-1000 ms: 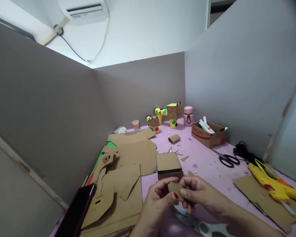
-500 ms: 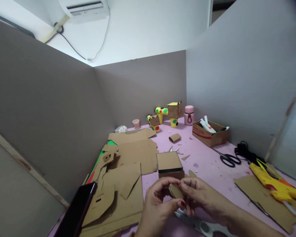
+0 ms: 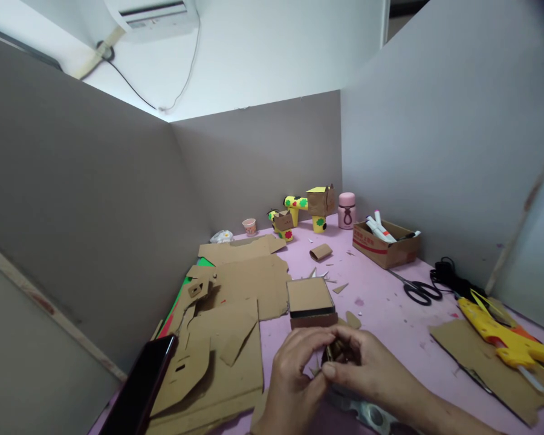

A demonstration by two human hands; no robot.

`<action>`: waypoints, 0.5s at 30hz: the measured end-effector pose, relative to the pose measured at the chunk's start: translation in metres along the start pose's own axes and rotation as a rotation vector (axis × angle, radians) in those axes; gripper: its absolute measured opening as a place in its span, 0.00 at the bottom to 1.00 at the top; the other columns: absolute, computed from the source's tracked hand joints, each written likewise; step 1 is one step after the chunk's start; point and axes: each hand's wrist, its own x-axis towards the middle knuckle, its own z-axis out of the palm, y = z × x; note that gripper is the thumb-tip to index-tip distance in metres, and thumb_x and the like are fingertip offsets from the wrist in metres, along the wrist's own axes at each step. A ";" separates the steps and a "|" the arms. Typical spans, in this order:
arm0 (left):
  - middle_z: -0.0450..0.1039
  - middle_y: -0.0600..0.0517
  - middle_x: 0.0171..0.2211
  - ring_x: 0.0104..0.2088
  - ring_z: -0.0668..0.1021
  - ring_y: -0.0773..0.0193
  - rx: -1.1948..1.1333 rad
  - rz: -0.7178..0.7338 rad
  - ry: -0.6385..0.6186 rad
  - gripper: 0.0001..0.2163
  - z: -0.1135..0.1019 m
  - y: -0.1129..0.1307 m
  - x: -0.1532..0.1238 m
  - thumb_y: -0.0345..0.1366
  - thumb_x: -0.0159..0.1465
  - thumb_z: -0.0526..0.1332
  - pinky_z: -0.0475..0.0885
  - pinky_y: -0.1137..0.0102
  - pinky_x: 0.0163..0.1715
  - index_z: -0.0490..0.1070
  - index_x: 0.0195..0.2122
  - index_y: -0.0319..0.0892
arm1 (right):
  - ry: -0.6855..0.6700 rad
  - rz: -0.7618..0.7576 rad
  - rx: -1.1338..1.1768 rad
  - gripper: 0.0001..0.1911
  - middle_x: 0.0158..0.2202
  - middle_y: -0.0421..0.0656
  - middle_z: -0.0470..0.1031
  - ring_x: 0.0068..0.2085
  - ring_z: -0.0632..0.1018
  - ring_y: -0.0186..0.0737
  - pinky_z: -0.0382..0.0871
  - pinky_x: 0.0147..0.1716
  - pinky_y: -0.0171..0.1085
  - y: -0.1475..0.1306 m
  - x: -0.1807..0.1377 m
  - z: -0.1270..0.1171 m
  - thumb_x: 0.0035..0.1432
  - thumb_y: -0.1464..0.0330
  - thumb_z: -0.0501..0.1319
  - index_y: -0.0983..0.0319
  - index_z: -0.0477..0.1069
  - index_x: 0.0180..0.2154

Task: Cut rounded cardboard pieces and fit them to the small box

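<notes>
My left hand point(image 3: 294, 377) and my right hand point(image 3: 372, 374) meet low in the middle, over the pink table point(image 3: 390, 308). Both are closed in a pinch on a small cardboard piece point(image 3: 330, 353), which is seen almost edge-on and mostly hidden by the fingers. Just beyond the hands lies a small cardboard box point(image 3: 310, 302) with a dark band. A grey pair of scissors point(image 3: 367, 414) lies on the table under my right hand.
Cut cardboard sheets point(image 3: 236, 302) cover the left of the table, with a dark phone point(image 3: 140, 386) at their near corner. A yellow glue gun point(image 3: 503, 338), black scissors point(image 3: 417, 290) and a marker box point(image 3: 385, 244) lie on the right. Grey partitions enclose the desk.
The hands have turned the cardboard piece from flat-on to nearly edge-on and dropped slightly lower, with the fingers closing more tightly around it.
</notes>
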 end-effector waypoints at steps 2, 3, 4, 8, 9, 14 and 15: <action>0.77 0.52 0.41 0.42 0.76 0.61 -0.058 -0.060 0.051 0.17 0.000 0.000 0.000 0.25 0.53 0.65 0.69 0.69 0.43 0.72 0.42 0.50 | -0.016 0.018 0.052 0.21 0.26 0.36 0.66 0.26 0.66 0.31 0.60 0.24 0.30 -0.002 -0.001 0.000 0.42 0.57 0.69 0.64 0.71 0.35; 0.77 0.52 0.40 0.42 0.76 0.61 -0.096 -0.117 0.080 0.17 0.000 -0.001 0.000 0.26 0.52 0.66 0.69 0.70 0.43 0.73 0.41 0.51 | -0.022 0.035 0.083 0.21 0.25 0.36 0.66 0.25 0.67 0.30 0.60 0.22 0.30 -0.003 -0.001 0.000 0.45 0.54 0.66 0.64 0.70 0.35; 0.77 0.53 0.40 0.42 0.76 0.61 -0.141 -0.179 0.108 0.17 0.000 -0.001 0.000 0.27 0.51 0.67 0.68 0.70 0.43 0.74 0.40 0.51 | -0.025 0.057 0.115 0.21 0.24 0.36 0.67 0.24 0.68 0.30 0.61 0.21 0.29 -0.004 -0.001 0.000 0.48 0.53 0.64 0.64 0.69 0.34; 0.77 0.53 0.39 0.42 0.75 0.61 -0.365 -0.335 0.145 0.16 0.001 -0.006 0.001 0.31 0.48 0.70 0.67 0.71 0.44 0.76 0.38 0.51 | -0.050 0.151 0.228 0.18 0.19 0.36 0.70 0.17 0.70 0.27 0.61 0.17 0.26 -0.003 0.001 -0.001 0.50 0.55 0.63 0.64 0.64 0.29; 0.77 0.53 0.39 0.42 0.75 0.61 -0.430 -0.353 0.143 0.16 0.002 -0.007 0.001 0.31 0.47 0.70 0.67 0.71 0.44 0.77 0.38 0.50 | -0.055 0.163 0.252 0.18 0.19 0.36 0.71 0.16 0.70 0.26 0.61 0.17 0.26 -0.002 0.002 -0.001 0.49 0.57 0.65 0.64 0.64 0.28; 0.79 0.51 0.38 0.33 0.77 0.66 -0.885 -0.539 0.237 0.15 0.006 -0.001 0.004 0.35 0.46 0.72 0.69 0.75 0.32 0.76 0.36 0.46 | -0.075 0.161 0.315 0.18 0.20 0.40 0.75 0.16 0.72 0.25 0.61 0.17 0.25 -0.003 0.001 0.000 0.55 0.56 0.60 0.65 0.66 0.29; 0.79 0.50 0.37 0.32 0.77 0.67 -0.955 -0.568 0.269 0.15 0.006 0.001 0.005 0.35 0.45 0.72 0.69 0.76 0.32 0.76 0.35 0.45 | -0.081 0.148 0.313 0.18 0.21 0.41 0.76 0.17 0.72 0.25 0.61 0.17 0.25 -0.004 0.001 0.000 0.54 0.56 0.61 0.66 0.67 0.30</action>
